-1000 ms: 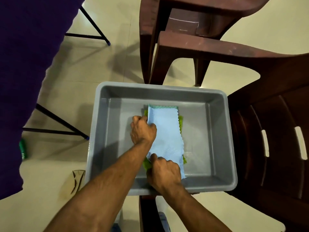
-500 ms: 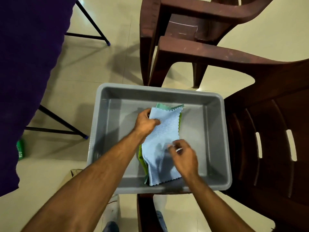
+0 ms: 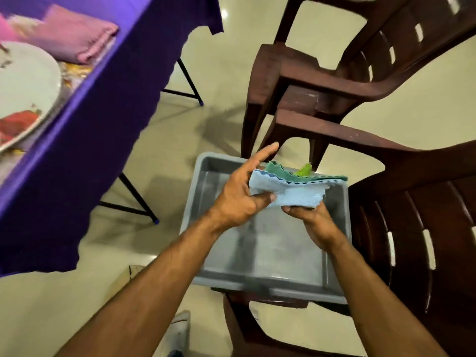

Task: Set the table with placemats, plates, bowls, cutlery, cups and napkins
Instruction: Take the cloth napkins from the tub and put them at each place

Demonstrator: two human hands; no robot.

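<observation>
Both my hands hold a small stack of cloth napkins [image 3: 296, 190] above the grey plastic tub [image 3: 273, 253]. The top napkin is light blue; a teal one and a bright green one show behind it. My left hand [image 3: 239, 199] grips the stack's left end with the thumb on top. My right hand [image 3: 313, 222] pinches it from below. The tub's inside looks bare. At the upper left, the table with a purple cloth [image 3: 98, 119] carries a white plate [image 3: 23, 88] on a placemat and a folded pink napkin [image 3: 74, 34].
The tub rests on a dark brown plastic chair [image 3: 425, 228]. A second brown chair [image 3: 322, 81] stands behind it. Black table legs [image 3: 134, 199] reach the cream tiled floor between table and tub. A white shoe [image 3: 177, 331] shows at the bottom.
The napkin stack has been lifted out of the tub and is now held above it in both hands. The view has swung left, bringing the table top into sight.
</observation>
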